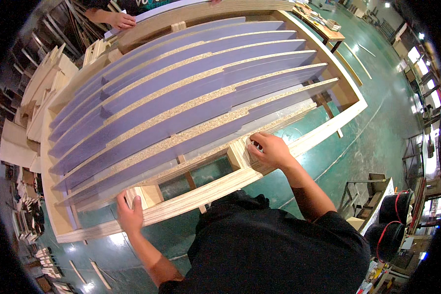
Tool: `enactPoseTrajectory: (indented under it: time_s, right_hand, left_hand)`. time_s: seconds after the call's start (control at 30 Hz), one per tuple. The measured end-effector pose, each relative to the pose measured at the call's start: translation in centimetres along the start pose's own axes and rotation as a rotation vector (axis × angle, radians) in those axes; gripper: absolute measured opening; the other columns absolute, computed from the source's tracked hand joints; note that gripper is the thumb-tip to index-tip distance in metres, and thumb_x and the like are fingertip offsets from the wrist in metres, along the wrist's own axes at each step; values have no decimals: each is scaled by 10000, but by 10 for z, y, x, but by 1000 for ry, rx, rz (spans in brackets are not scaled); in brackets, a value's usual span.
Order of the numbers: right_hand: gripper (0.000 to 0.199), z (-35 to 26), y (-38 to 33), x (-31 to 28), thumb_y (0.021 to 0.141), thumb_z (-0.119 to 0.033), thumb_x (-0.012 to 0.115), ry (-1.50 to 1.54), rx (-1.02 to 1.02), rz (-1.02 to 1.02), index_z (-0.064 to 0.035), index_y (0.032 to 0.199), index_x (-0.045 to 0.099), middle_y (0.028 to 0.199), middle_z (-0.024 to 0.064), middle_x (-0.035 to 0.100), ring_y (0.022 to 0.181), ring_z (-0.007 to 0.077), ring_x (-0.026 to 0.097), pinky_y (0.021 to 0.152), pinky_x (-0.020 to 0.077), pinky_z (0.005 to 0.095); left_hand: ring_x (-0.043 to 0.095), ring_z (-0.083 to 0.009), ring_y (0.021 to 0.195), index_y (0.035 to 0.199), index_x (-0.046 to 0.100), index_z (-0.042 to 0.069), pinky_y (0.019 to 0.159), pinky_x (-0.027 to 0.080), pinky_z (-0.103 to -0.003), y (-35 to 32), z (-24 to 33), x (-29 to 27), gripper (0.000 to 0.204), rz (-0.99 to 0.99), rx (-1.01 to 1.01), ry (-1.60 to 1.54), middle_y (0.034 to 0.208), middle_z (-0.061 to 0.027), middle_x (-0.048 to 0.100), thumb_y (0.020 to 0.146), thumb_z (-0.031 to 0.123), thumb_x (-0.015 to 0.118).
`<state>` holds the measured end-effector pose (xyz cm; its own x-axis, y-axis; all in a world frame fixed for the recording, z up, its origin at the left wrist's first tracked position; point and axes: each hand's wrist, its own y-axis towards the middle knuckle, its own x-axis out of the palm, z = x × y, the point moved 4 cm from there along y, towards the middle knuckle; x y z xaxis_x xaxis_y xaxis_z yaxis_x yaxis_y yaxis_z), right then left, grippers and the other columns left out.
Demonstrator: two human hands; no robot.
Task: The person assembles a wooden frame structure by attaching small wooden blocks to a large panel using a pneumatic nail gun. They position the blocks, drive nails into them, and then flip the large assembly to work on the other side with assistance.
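A large rectangular wooden frame (206, 192) of layered board lies in front of me, crossed by several long purple-faced chipboard strips (176, 100) standing on edge. At the near left rail, my left hand (130, 213) is closed with thumb and fingers about the edge of a pale wooden block (151, 195). Farther right, my right hand (270, 150) has curled fingers beside a second wooden block (238, 153) set against the inside of the near rail. Something small and whitish shows between those fingers; its kind is unclear.
Across the frame, another person's hand (122, 20) rests by a pale strip at the far rail. Wooden boards (46, 93) are stacked at left. A work table (323, 30) stands far right, and black round containers (396, 208) near right. Loose sticks (100, 274) lie on the green floor.
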<state>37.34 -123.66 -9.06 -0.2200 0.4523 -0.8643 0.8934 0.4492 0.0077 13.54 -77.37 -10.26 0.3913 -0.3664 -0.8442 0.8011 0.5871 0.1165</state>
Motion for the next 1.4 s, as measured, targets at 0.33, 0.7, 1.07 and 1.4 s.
enactPoseTrajectory:
  time_s: [0.33, 0.7, 1.07, 1.4]
  right_hand:
    - [321, -4, 3, 2, 954, -372, 617, 39, 16, -10, -98, 1102, 693, 1014, 144, 697, 911, 385, 696, 779, 564, 468]
    - [1006, -14, 135, -124, 746, -349, 883, -545, -291, 697, -179, 1576, 341, 1556, 153, 379, 1445, 379, 353, 1176, 272, 610]
    - [733, 42, 263, -181, 812, -269, 821, -725, -382, 596, -222, 1474, 511, 1416, 82, 597, 1359, 320, 524, 1167, 351, 538]
    - [652, 35, 211, -159, 784, -221, 864, -583, -398, 5, -6, 1345, 612, 1286, 211, 677, 1204, 386, 645, 1030, 515, 455]
  left_hand:
    - [593, -376, 1215, 1254, 607, 62, 1033, 478, -454, 1, -1, -5, 432, 71, 86, -82, 1329, -163, 583, 888, 239, 754]
    - [383, -372, 1453, 1402, 546, 129, 1183, 323, -545, 96, 110, -64, 677, 350, 523, 162, 1559, -161, 400, 811, 286, 835]
    - [607, -337, 1289, 1425, 559, 211, 1032, 406, -706, 272, 200, -2, 669, 40, 501, 506, 1352, -141, 664, 827, 388, 802]
    - [677, -409, 1092, 1160, 652, 105, 877, 533, -549, 199, 147, -33, 549, -72, 552, 446, 1140, -177, 718, 912, 595, 659]
